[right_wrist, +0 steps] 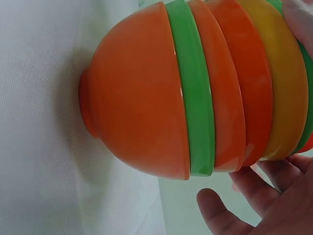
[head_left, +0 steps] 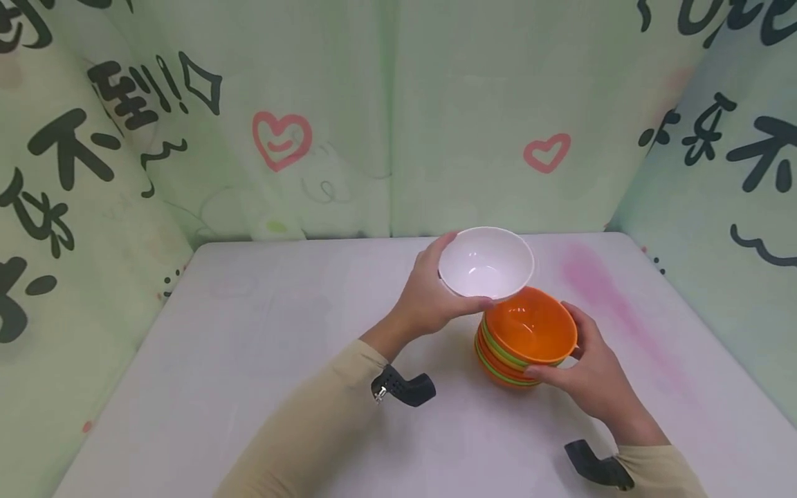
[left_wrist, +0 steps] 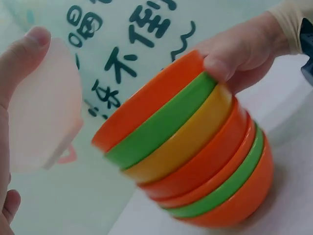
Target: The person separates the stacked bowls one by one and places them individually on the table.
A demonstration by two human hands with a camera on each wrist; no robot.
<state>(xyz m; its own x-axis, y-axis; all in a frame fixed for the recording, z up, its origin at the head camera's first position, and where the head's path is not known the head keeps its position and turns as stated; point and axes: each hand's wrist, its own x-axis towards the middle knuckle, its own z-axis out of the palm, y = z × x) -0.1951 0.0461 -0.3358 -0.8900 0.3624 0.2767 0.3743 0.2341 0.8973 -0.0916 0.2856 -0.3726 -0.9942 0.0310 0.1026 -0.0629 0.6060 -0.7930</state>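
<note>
A white bowl [head_left: 487, 263] is held by my left hand [head_left: 429, 294], thumb along its near side and fingers behind its left rim. It is up beside the top of a stack of nested bowls [head_left: 530, 328] in orange, green and yellow. In the left wrist view a gap shows between the white bowl [left_wrist: 46, 103] and the stack [left_wrist: 186, 152]. My right hand [head_left: 598, 377] grips the upper bowls from the right, thumb in front and fingers behind. In the right wrist view the lowest orange bowl [right_wrist: 137, 93] has its foot close to the table.
The white table [head_left: 280, 360] has a pink smear [head_left: 598, 283] on its right part. Pale green curtains [head_left: 461, 117] with dark writing and red hearts stand behind the table and at both sides. A dark wrist mount [head_left: 405, 386] is on the left sleeve.
</note>
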